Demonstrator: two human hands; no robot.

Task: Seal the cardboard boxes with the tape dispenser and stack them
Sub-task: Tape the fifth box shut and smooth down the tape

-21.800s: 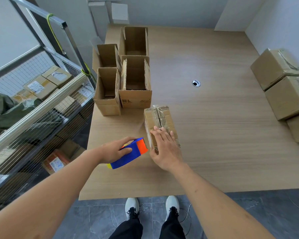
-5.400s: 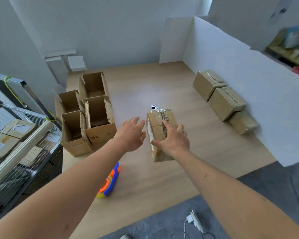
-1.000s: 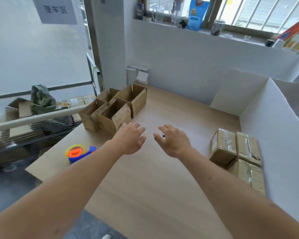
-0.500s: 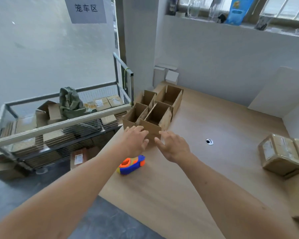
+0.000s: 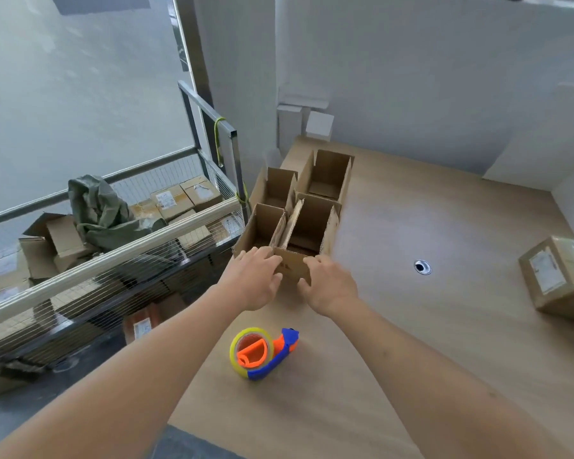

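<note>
Item: open cardboard boxes, four, grouped at the desk's far left corner, flaps up, none taped.

Nearest open box: front right of the group, beside the left edge. Left hand grips its near left corner, fingers curled onto the front wall; right hand grips the near right corner, thumb against the front face. Both hands are closed on this one box (whether it has left the desk surface cannot be told).

Tape dispenser: orange and blue, yellow-rimmed roll, lying on its side near the desk's front left edge, just behind the hands, untouched.

Sealed box: taped and labelled, at the right edge of the desk; part of another shows below it, cut off by the frame.

Off the desk, left: wire cage trolley holding parcels and a green cloth.

Progress, as judged: some boxes sealed and set aside at the right; four remain to close, tape and stack. Step in hand appears to be drawing the next box forward for sealing.
</note>
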